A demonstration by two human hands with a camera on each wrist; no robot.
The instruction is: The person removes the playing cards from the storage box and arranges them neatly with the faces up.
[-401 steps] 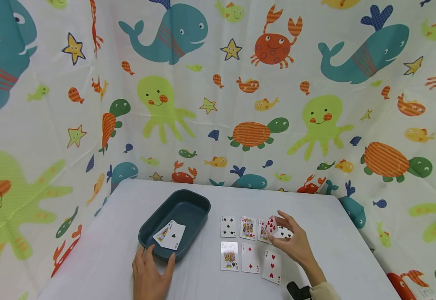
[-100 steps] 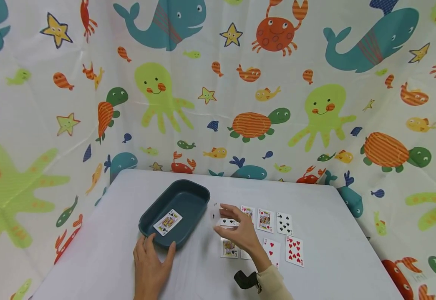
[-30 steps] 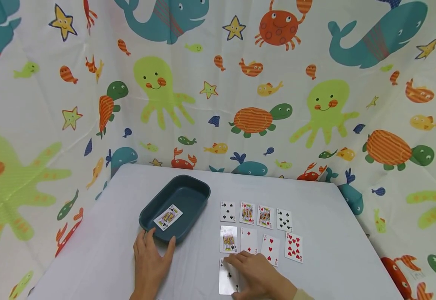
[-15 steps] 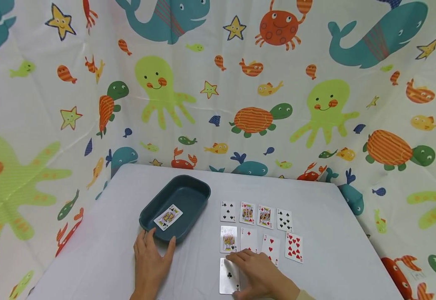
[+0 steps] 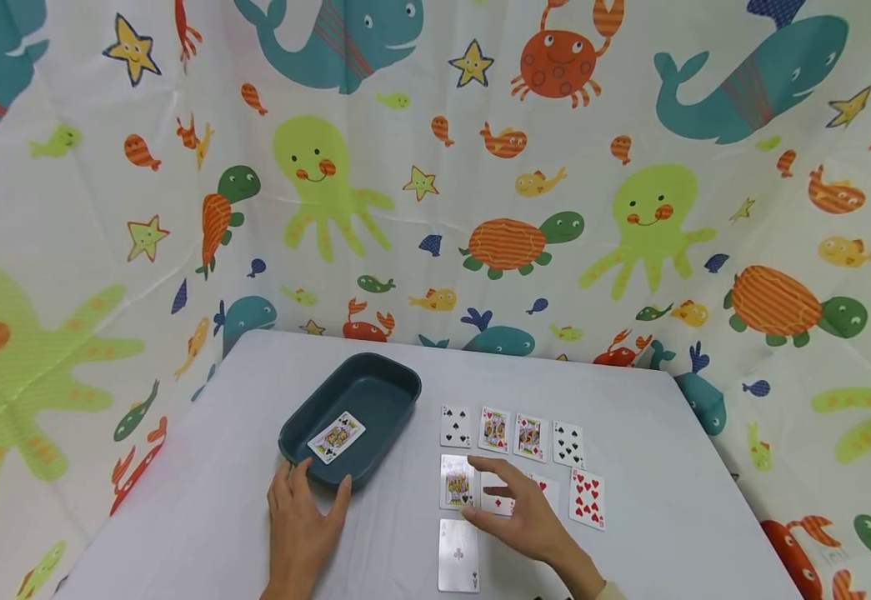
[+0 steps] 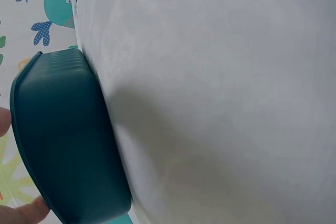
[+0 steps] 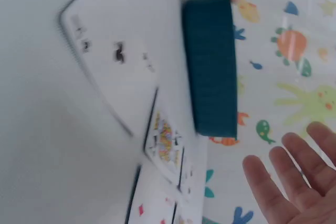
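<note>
My left hand (image 5: 303, 525) rests at the near end of a dark teal tray (image 5: 306, 402), fingertips and thumb touching its rim. One black-suited face card (image 5: 336, 437) lies inside the tray. My right hand (image 5: 521, 512) hovers over the laid-out playing cards, holding nothing, its fingers extended. Just left of it lies an ace of clubs (image 5: 458, 557), alone in the nearest row. The king of spades (image 5: 455, 482) is beyond the ace. The two of diamonds (image 5: 498, 500) and a heart card (image 5: 548, 485) are partly hidden by this hand. In the right wrist view several fingers (image 7: 294, 182) are spread.
Farthest is a row with the five of spades (image 5: 455, 427), two red face cards, one of them a king (image 5: 494, 430), and another spade card (image 5: 568, 443). A many-pip heart card (image 5: 588, 498) ends the middle row. A sea-animal curtain (image 5: 435, 167) surrounds the white table (image 5: 202, 500).
Over the longer span the ace of clubs went from tray to table and a many-pip heart card joined the middle row. In the last half second my right hand lifted off the ace.
</note>
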